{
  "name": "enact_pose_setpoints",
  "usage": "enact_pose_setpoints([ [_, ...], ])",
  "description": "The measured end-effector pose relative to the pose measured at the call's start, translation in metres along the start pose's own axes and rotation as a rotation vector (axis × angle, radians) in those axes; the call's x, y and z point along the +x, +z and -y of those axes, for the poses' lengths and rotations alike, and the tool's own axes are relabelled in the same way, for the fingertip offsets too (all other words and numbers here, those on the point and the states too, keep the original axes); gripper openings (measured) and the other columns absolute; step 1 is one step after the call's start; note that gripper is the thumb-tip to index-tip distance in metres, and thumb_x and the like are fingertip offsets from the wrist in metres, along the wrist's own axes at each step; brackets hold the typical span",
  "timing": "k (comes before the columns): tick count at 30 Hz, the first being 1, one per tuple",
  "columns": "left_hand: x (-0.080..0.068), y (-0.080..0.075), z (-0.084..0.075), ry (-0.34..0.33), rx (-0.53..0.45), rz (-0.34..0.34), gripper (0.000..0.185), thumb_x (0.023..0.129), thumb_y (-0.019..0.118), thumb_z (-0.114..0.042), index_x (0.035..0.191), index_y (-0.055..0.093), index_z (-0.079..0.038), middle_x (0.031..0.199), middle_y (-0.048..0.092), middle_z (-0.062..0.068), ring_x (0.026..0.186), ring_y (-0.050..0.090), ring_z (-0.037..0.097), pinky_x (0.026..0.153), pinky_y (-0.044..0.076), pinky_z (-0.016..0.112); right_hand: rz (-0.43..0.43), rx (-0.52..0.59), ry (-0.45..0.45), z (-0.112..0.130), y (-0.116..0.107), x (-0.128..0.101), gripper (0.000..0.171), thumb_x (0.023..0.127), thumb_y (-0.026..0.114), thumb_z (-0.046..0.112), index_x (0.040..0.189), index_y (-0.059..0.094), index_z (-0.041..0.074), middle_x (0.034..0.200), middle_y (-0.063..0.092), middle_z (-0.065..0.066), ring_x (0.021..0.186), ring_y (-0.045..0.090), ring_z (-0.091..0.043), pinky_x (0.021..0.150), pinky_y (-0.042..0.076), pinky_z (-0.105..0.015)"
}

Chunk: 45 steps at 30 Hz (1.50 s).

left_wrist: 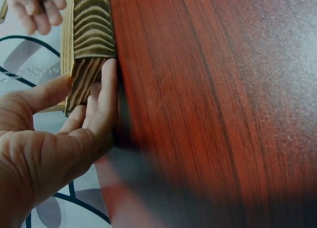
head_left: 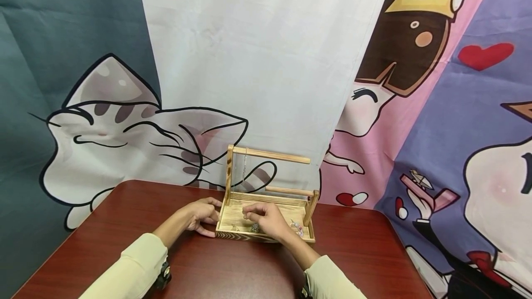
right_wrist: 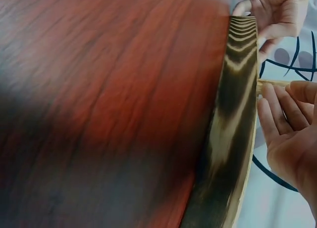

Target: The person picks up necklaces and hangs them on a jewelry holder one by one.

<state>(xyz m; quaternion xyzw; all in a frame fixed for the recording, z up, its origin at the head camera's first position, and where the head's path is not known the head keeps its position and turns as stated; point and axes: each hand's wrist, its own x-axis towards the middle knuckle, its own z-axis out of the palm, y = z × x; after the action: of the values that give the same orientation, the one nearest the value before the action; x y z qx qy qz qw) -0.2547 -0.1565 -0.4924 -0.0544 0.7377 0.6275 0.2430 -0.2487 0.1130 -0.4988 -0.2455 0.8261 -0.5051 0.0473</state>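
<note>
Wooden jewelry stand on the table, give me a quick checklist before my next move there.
1. Left hand steadying the wooden stand at its left corner: ok.
2. Stand flat on the red table: ok.
3. Right hand over the tray, fingers curled: ok; whether it holds anything: cannot tell.
4. Chain hanging from the top bar: ok.
5. Small pieces in the tray untangled: cannot tell.

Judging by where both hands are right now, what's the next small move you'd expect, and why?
Probably the right hand lifts the small piece it seems to pinch toward the upper bar. The left hand grips the wooden stand at its left corner, more small pieces lie in the tray, and a chain hangs from that bar.
</note>
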Motion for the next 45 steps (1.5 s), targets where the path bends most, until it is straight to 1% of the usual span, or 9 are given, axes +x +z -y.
enact_pose_setpoints([
  [3,0.0,0.001,0.0,-0.001,-0.001,0.002,0.066,0.091,0.059,0.013,0.153,0.041,0.001,0.134,0.073,0.026,0.11,0.075,0.028,0.085,0.071,0.056,0.024,-0.117,-0.037,-0.003,-0.001,-0.005,0.028,0.106,0.073,0.015,0.126,0.083,-0.001,0.127,0.085,-0.015,0.112,0.081,-0.021,0.092,0.062,-0.022],
  [9,-0.001,0.002,0.0,-0.001,-0.002,0.009,0.066,0.091,0.059,0.013,0.153,0.04,0.001,0.133,0.074,0.026,0.108,0.075,0.028,0.085,0.071,0.056,0.112,-0.402,-0.065,-0.003,-0.009,-0.018,0.037,0.111,0.068,0.031,0.136,0.081,0.007,0.133,0.084,-0.007,0.13,0.078,-0.026,0.114,0.064,-0.044],
  [12,-0.001,0.001,0.0,-0.001,0.0,0.007,0.066,0.091,0.059,0.013,0.153,0.04,0.002,0.133,0.073,0.026,0.109,0.075,0.029,0.085,0.071,0.057,0.164,-0.541,-0.094,-0.003,-0.012,-0.024,0.042,0.113,0.065,0.038,0.141,0.079,0.01,0.136,0.082,-0.005,0.131,0.077,-0.025,0.115,0.063,-0.047],
  [17,-0.001,0.0,0.0,-0.001,0.006,0.003,0.066,0.092,0.06,0.012,0.155,0.041,0.002,0.135,0.072,0.027,0.111,0.075,0.029,0.085,0.071,0.057,0.221,-0.675,-0.159,-0.005,-0.015,-0.032,0.043,0.113,0.065,0.045,0.136,0.082,0.013,0.137,0.082,-0.004,0.128,0.079,-0.023,0.112,0.065,-0.045],
  [21,-0.001,-0.001,0.0,-0.008,0.003,0.002,0.065,0.093,0.06,0.012,0.155,0.041,0.002,0.135,0.071,0.027,0.111,0.075,0.029,0.085,0.071,0.057,0.257,-0.702,-0.157,-0.01,-0.017,-0.034,0.048,0.113,0.064,0.049,0.138,0.081,0.011,0.145,0.078,-0.009,0.138,0.074,-0.026,0.119,0.06,-0.048],
  [24,-0.002,-0.002,0.001,-0.009,0.003,0.005,0.064,0.093,0.059,0.012,0.154,0.04,0.002,0.135,0.071,0.027,0.112,0.074,0.03,0.086,0.071,0.056,0.281,-0.72,-0.124,-0.012,-0.019,-0.035,0.057,0.113,0.062,0.054,0.147,0.076,0.011,0.155,0.071,-0.011,0.149,0.066,-0.027,0.127,0.053,-0.051],
  [30,-0.001,-0.001,0.001,-0.013,-0.002,-0.001,0.064,0.092,0.059,0.013,0.152,0.041,0.002,0.132,0.072,0.026,0.11,0.074,0.03,0.086,0.071,0.055,0.331,-0.75,-0.008,-0.013,-0.019,-0.033,0.08,0.107,0.057,0.074,0.163,0.06,0.016,0.174,0.053,-0.009,0.162,0.052,-0.032,0.133,0.046,-0.056],
  [34,-0.001,0.0,0.001,-0.015,-0.003,0.002,0.064,0.092,0.059,0.013,0.153,0.04,0.001,0.133,0.071,0.026,0.11,0.075,0.029,0.086,0.071,0.054,0.352,-0.748,0.064,-0.014,-0.019,-0.027,0.093,0.105,0.052,0.081,0.171,0.048,0.016,0.181,0.041,-0.011,0.168,0.043,-0.034,0.137,0.04,-0.057],
  [45,-0.002,0.0,0.0,-0.01,-0.005,0.006,0.064,0.094,0.06,0.012,0.153,0.041,0.001,0.134,0.072,0.027,0.108,0.075,0.028,0.084,0.071,0.053,0.336,-0.69,0.142,-0.018,-0.024,0.003,0.093,0.109,0.047,0.079,0.173,0.044,0.011,0.183,0.036,-0.017,0.172,0.034,-0.034,0.141,0.034,-0.056],
])
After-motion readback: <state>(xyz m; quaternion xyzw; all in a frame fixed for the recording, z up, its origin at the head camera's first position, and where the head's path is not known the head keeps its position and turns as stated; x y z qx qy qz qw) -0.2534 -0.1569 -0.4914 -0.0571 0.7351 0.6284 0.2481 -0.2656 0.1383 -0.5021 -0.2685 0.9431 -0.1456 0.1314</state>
